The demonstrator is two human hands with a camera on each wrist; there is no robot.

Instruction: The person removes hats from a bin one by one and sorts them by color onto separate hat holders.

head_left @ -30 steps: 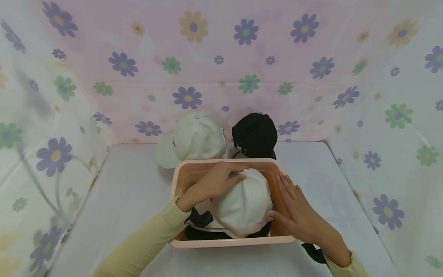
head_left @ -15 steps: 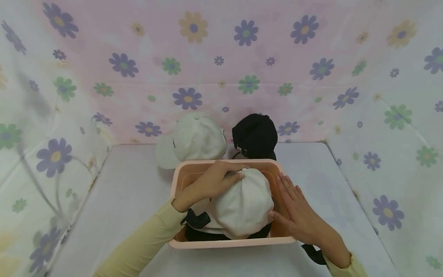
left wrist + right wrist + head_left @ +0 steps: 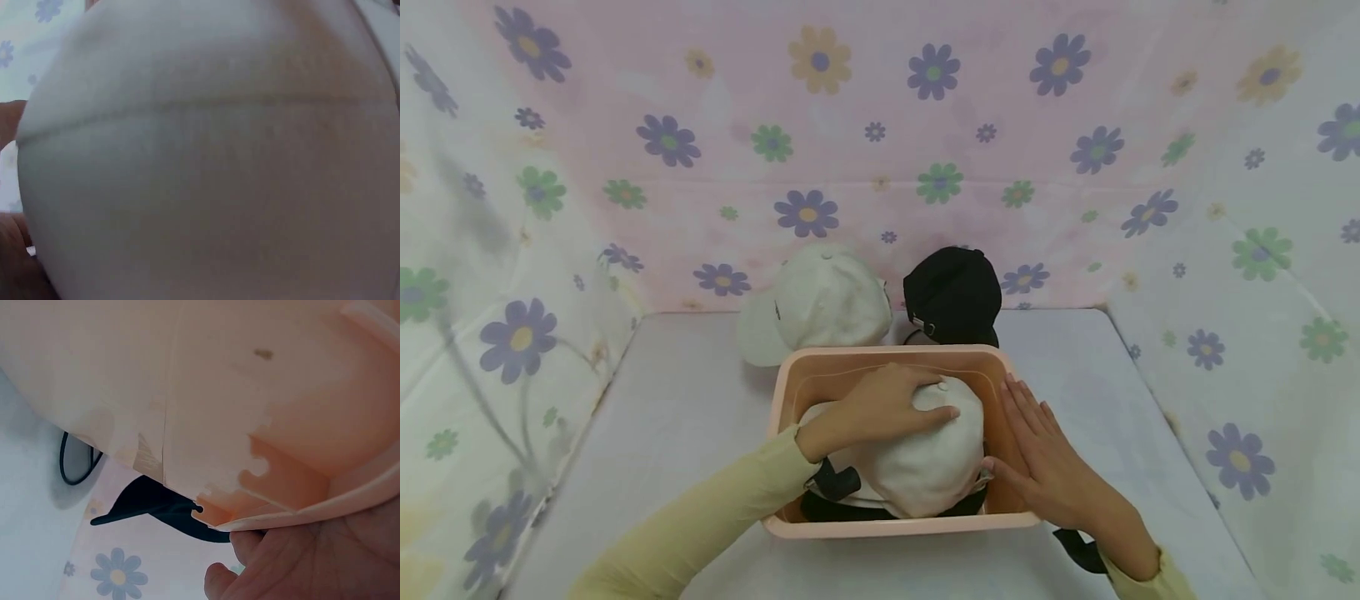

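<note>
A peach plastic basket point(image 3: 895, 525) holds a white cap point(image 3: 925, 475), crown up, with something black point(image 3: 850, 508) showing beneath it. My left hand point(image 3: 872, 408) rests over the cap's crown, thumb and forefinger spread near its top button. Pale seamed fabric point(image 3: 206, 187) fills most of the left wrist view, with fingers point(image 3: 12, 269) at its left edge. My right hand point(image 3: 1052, 467) lies on the basket's right rim, fingers straight and together, thumb reaching inside next to the cap. The right wrist view shows the palm point(image 3: 319, 562) against that rim; part of the hand is cut off.
Behind the basket stand a second white cap point(image 3: 831, 296) at left and a black cap point(image 3: 955, 292) with a back strap. A white-covered table point(image 3: 685, 400) lies under everything. Flower-printed cloth point(image 3: 880, 158) walls off the back and both sides.
My left hand has shifted right over the crown, its thumb and forefinger spreading from a closer hold near the button. The cap's top sits slightly lower. My right hand stays put.
</note>
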